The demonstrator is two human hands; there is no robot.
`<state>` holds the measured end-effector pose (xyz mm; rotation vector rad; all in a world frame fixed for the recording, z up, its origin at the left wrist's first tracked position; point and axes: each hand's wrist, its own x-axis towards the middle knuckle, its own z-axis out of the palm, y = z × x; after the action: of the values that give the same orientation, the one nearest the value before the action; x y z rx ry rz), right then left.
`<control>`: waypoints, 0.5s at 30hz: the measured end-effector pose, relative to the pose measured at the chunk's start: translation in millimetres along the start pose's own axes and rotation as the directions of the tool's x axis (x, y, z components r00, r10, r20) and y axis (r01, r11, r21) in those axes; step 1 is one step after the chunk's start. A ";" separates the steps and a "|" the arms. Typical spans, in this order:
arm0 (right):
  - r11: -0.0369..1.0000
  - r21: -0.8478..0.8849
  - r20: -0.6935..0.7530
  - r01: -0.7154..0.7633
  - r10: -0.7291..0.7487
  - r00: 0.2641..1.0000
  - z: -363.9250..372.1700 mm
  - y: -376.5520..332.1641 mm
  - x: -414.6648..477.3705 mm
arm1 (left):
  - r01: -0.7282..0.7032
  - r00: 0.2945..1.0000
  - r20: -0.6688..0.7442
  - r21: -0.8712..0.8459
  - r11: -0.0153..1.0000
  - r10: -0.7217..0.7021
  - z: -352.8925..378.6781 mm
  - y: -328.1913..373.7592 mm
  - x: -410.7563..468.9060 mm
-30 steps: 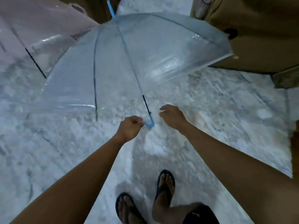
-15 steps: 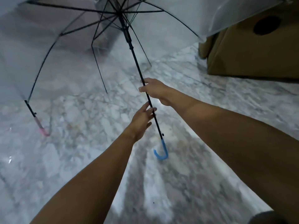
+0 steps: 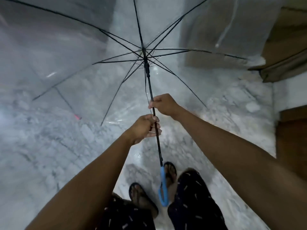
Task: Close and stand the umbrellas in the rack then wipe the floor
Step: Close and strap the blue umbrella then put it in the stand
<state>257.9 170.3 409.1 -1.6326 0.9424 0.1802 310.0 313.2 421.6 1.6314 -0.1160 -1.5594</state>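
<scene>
Gripping the thin black shaft (image 3: 152, 103) of the open clear plastic umbrella (image 3: 69, 52), both hands clench it; light, slick, ribs delicate.

Grey-white marble floor (image 3: 49, 155), brown cardboard boxes (image 3: 285, 52) right, dim light

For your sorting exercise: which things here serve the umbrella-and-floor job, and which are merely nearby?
Job: blue-handled umbrella, open, shaft gripped by left hand and right hand; pink-handled umbrella; marble floor.
Nearby: brown furniture; sandals.
</scene>
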 end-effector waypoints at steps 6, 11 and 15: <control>0.979 0.180 -0.192 -0.091 0.126 0.973 -72.3 -72.5 -103.7 | 0.029 0.999 0.034 0.129 0.991 -0.034 53.8 91.0 -100.0; 0.966 0.247 -0.435 -0.071 0.176 0.883 -101.1 -122.4 -175.2 | -0.109 0.994 0.023 0.406 0.908 0.109 73.2 140.2 -150.2; 0.927 0.374 -0.592 0.004 0.235 0.771 -104.5 -148.5 -236.5 | -0.255 0.963 0.068 0.548 0.797 0.261 84.9 171.0 -187.1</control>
<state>160.7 189.3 690.4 -1.2948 1.4942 -0.4723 277.6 273.8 684.0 1.9603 -0.8235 -1.3696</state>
